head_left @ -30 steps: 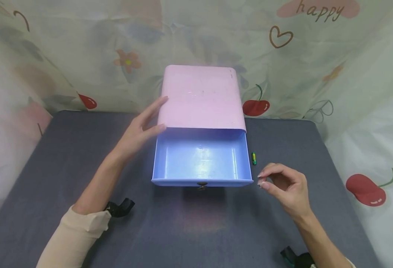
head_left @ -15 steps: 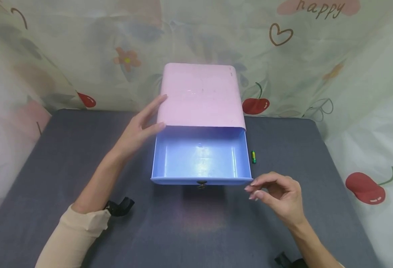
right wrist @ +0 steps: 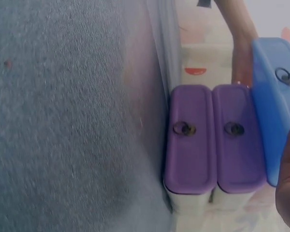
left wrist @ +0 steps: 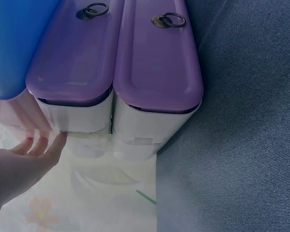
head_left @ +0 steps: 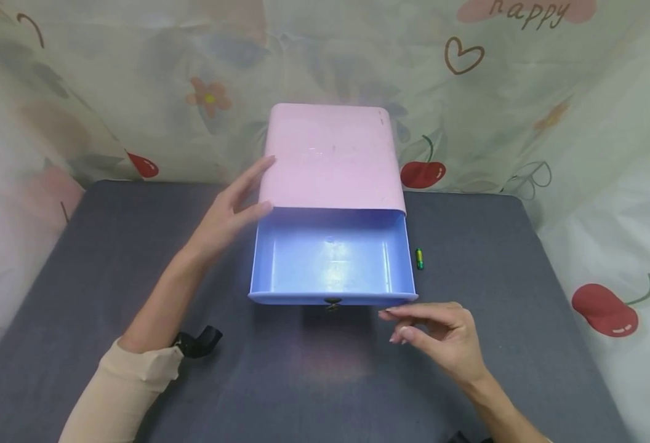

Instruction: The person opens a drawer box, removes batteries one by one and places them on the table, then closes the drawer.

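Note:
A small drawer cabinet with a pink top stands near the middle of the table. Its blue top drawer is pulled out, with nothing visible inside. My left hand rests against the cabinet's left side, its thumb and fingertips at the edge of the top. Just off the drawer's front right corner is my right hand, fingers loosely bent and holding nothing; whether a fingertip touches the drawer front I cannot tell. Two purple drawers, each with a ring pull, sit closed below the blue one.
A small green and yellow battery lies on the table right of the drawer. Dark grey cloth covers the table. A printed curtain hangs behind and at both sides. A black wrist strap is on my left arm.
My right hand has moved left and toward me, from beside the battery to the drawer's front right corner. The left hand, cabinet and drawer have stayed as they were.

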The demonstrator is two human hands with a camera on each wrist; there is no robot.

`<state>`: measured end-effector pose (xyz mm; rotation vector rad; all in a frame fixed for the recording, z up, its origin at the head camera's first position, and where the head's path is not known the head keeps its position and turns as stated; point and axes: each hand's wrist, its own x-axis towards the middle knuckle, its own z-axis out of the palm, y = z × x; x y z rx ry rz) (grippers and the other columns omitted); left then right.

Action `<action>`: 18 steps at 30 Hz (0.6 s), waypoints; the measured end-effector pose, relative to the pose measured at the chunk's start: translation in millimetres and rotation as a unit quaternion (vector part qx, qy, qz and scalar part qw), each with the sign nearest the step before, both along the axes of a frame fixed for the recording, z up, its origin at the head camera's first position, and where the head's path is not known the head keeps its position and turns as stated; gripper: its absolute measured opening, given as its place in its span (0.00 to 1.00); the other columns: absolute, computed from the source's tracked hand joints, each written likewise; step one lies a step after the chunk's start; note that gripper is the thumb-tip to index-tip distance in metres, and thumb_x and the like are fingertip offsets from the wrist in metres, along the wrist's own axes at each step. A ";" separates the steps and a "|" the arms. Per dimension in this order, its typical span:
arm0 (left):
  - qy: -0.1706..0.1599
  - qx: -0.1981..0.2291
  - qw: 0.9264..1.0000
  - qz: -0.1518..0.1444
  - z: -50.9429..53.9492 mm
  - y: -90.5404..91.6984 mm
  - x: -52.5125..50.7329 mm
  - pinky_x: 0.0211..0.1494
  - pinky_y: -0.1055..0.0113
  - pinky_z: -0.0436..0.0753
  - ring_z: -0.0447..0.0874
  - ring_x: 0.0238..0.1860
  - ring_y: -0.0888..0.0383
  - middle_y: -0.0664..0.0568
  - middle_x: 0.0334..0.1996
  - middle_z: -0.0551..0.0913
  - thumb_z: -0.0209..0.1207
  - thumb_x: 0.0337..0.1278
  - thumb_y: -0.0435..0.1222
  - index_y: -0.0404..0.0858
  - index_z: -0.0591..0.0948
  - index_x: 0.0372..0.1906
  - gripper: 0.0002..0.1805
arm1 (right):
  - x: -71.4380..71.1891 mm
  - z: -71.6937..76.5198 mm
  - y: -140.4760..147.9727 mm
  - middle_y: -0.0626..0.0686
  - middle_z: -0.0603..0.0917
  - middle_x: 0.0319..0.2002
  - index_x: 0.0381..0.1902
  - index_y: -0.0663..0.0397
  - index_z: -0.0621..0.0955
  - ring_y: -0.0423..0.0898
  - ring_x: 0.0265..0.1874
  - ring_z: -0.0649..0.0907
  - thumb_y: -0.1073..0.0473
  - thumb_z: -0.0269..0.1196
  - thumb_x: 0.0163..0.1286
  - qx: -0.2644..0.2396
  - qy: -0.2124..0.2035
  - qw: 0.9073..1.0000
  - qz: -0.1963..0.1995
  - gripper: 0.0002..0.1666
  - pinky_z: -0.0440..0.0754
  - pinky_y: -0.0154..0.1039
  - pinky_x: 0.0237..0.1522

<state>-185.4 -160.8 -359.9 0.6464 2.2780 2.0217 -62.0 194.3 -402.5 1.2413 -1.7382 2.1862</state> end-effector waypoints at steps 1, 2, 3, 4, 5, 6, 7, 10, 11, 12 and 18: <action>0.000 0.001 1.000 -0.001 0.1 0.1 0.0 0.77 0.50 0.51 0.51 0.77 0.60 0.57 0.77 0.58 0.60 0.66 0.35 0.48 0.62 0.77 0.36 | 0.7 -0.7 -1.3 0.66 0.86 0.46 0.49 0.80 0.80 0.51 0.30 0.88 0.82 0.61 0.62 0.004 -0.004 1.000 0.004 0.16 0.86 0.40 0.32; 0.001 0.004 1.000 -0.002 0.0 0.1 0.0 0.77 0.50 0.51 0.51 0.77 0.60 0.57 0.77 0.58 0.60 0.67 0.34 0.48 0.62 0.77 0.36 | 1.5 -1.3 -2.6 0.66 0.86 0.46 0.50 0.80 0.80 0.51 0.30 0.88 0.82 0.61 0.62 0.010 -0.008 1.000 0.007 0.16 0.86 0.40 0.32; 0.002 0.005 1.000 -0.003 0.0 0.2 -0.1 0.77 0.50 0.51 0.51 0.77 0.60 0.57 0.77 0.58 0.59 0.67 0.34 0.48 0.62 0.77 0.36 | 2.3 -1.9 -4.0 0.65 0.86 0.47 0.50 0.80 0.80 0.51 0.31 0.89 0.81 0.61 0.62 0.016 -0.014 1.000 0.010 0.17 0.86 0.40 0.32; 0.003 0.007 1.000 -0.005 -0.1 0.4 -0.2 0.77 0.50 0.50 0.51 0.77 0.60 0.56 0.77 0.58 0.59 0.67 0.33 0.47 0.62 0.77 0.36 | 3.1 -2.4 -5.5 0.65 0.86 0.48 0.51 0.79 0.80 0.51 0.31 0.89 0.81 0.61 0.62 0.022 -0.020 0.999 0.012 0.18 0.87 0.41 0.32; 0.004 0.008 1.000 -0.006 0.1 0.5 -0.2 0.78 0.50 0.50 0.51 0.77 0.60 0.56 0.77 0.58 0.59 0.67 0.33 0.47 0.62 0.77 0.36 | 3.6 -2.9 -7.2 0.65 0.86 0.48 0.52 0.79 0.79 0.51 0.31 0.89 0.81 0.61 0.62 0.029 -0.025 0.999 0.012 0.18 0.87 0.41 0.32; 0.005 0.009 1.000 -0.006 0.3 0.7 0.0 0.78 0.50 0.50 0.51 0.77 0.60 0.56 0.77 0.58 0.59 0.67 0.33 0.46 0.62 0.77 0.36 | 4.1 -3.3 -9.0 0.65 0.86 0.48 0.52 0.79 0.79 0.51 0.31 0.89 0.82 0.61 0.62 0.034 -0.028 0.999 0.012 0.19 0.86 0.41 0.32; 0.006 0.009 1.000 -0.006 0.6 0.8 0.2 0.78 0.51 0.50 0.51 0.77 0.60 0.56 0.77 0.58 0.59 0.67 0.33 0.46 0.62 0.77 0.36 | 4.6 -3.7 -10.8 0.65 0.86 0.49 0.53 0.79 0.79 0.51 0.31 0.89 0.82 0.61 0.62 0.038 -0.034 0.999 0.013 0.20 0.86 0.41 0.32; 0.008 0.008 1.000 -0.006 0.6 0.7 0.1 0.78 0.52 0.50 0.51 0.77 0.61 0.56 0.77 0.58 0.58 0.67 0.32 0.46 0.62 0.77 0.36 | 6.0 -4.3 -16.4 0.65 0.85 0.49 0.54 0.78 0.79 0.50 0.31 0.89 0.83 0.60 0.62 0.047 -0.052 0.997 0.014 0.21 0.86 0.41 0.32; 0.008 0.007 1.000 -0.006 0.8 0.6 0.1 0.78 0.52 0.50 0.51 0.77 0.61 0.56 0.77 0.58 0.58 0.67 0.32 0.46 0.62 0.77 0.36 | 6.5 -4.2 -18.2 0.64 0.85 0.50 0.55 0.78 0.78 0.50 0.32 0.89 0.83 0.59 0.62 0.049 -0.059 0.997 0.015 0.21 0.87 0.41 0.31; 0.009 0.007 1.000 -0.006 0.6 0.4 0.1 0.78 0.52 0.50 0.51 0.77 0.61 0.56 0.77 0.58 0.58 0.67 0.32 0.46 0.62 0.77 0.36 | 6.9 -4.1 -20.0 0.64 0.85 0.50 0.55 0.78 0.78 0.50 0.32 0.89 0.83 0.59 0.62 0.050 -0.065 0.996 0.016 0.21 0.86 0.41 0.31; 0.006 0.001 1.000 -0.007 -0.3 -0.7 0.7 0.78 0.50 0.50 0.50 0.77 0.61 0.57 0.77 0.57 0.59 0.67 0.33 0.47 0.62 0.77 0.36 | 9.4 -3.5 -30.1 0.63 0.85 0.51 0.56 0.78 0.77 0.48 0.33 0.89 0.82 0.57 0.64 0.061 -0.117 0.991 0.026 0.22 0.87 0.44 0.30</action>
